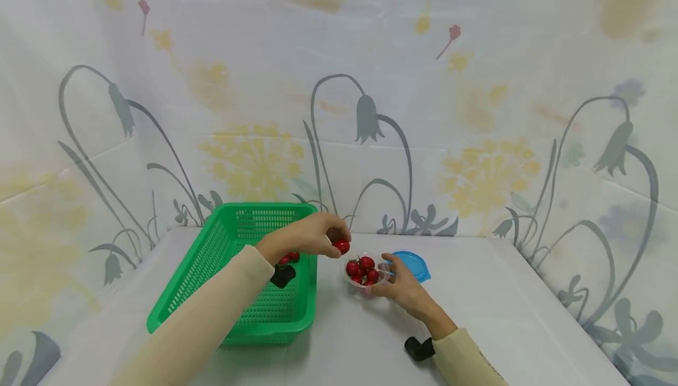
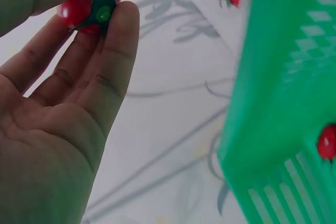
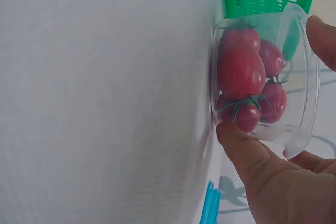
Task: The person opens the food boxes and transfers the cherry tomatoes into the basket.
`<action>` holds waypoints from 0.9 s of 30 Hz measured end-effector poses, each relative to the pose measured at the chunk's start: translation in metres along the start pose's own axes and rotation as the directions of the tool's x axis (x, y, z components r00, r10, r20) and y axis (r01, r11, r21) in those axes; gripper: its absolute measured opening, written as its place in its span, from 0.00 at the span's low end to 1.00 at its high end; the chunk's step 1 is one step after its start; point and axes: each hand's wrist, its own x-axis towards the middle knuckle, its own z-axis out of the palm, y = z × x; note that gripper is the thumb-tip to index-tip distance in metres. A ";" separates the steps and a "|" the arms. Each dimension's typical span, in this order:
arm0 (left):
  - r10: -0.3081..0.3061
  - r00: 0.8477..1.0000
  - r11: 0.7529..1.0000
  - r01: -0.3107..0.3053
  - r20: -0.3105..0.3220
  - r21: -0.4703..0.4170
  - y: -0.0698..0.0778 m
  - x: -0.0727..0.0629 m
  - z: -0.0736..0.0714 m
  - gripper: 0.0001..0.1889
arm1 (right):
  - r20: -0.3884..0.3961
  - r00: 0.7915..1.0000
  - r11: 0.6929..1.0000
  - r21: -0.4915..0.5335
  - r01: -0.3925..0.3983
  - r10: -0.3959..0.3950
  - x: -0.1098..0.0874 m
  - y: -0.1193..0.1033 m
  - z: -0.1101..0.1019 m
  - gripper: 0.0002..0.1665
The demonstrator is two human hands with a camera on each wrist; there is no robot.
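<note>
My left hand [image 1: 318, 235] pinches a red cherry tomato [image 1: 342, 246] between thumb and fingertips, in the air between the basket and the container. In the left wrist view, the green calyx of this tomato [image 2: 90, 4] faces the camera. My right hand [image 1: 404, 289] holds a small clear plastic container [image 1: 345, 277] from its right side, fingers and thumb around it. Several cherry tomatoes [image 3: 240, 71] lie inside the container, seen through its wall in the right wrist view. The container stands on the white table [image 1: 365, 339].
A large green plastic basket [image 1: 309, 303] stands on the left, partly behind my left forearm. A few cherry tomatoes [image 1: 286, 258] lie in it. Behind my right hand lies a blue lid [image 1: 415, 265]. A flower-printed sheet [image 1: 339, 156] rises along the table's back edge.
</note>
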 end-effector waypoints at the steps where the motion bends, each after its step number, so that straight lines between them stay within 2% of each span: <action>1: 0.003 1.000 1.000 -0.002 -0.011 0.010 -0.003 -0.004 -0.002 0.13 | -0.003 1.000 1.000 0.002 0.000 0.000 0.000 0.000 0.000 0.57; 5: -0.006 0.999 1.000 0.007 -0.035 0.028 -0.019 -0.019 -0.010 0.13 | -0.005 1.000 1.000 0.005 0.009 -0.009 0.000 0.001 0.000 0.56; 9: -0.050 0.998 0.998 0.051 -0.041 0.021 -0.038 -0.034 -0.018 0.15 | 0.004 1.000 1.000 0.001 0.011 -0.011 0.000 0.001 0.000 0.56; 13: -0.096 0.994 0.995 0.096 -0.045 0.006 -0.058 -0.042 -0.022 0.14 | 0.001 1.000 1.000 -0.016 0.012 -0.012 0.001 0.000 -0.001 0.56; 17: -0.130 0.990 0.991 0.130 -0.046 -0.006 -0.075 -0.042 -0.020 0.14 | -0.001 1.000 1.000 -0.020 0.018 -0.018 0.002 0.000 -0.002 0.56; 21: -0.165 0.986 0.986 0.165 -0.021 -0.012 -0.090 -0.039 -0.012 0.15 | 0.003 1.000 1.000 -0.017 0.012 -0.012 0.002 0.001 -0.001 0.56; 27: -0.203 0.979 0.979 0.203 -0.001 0.007 -0.102 -0.032 -0.002 0.14 | -0.007 1.000 1.000 -0.029 0.012 -0.012 0.001 0.002 0.000 0.55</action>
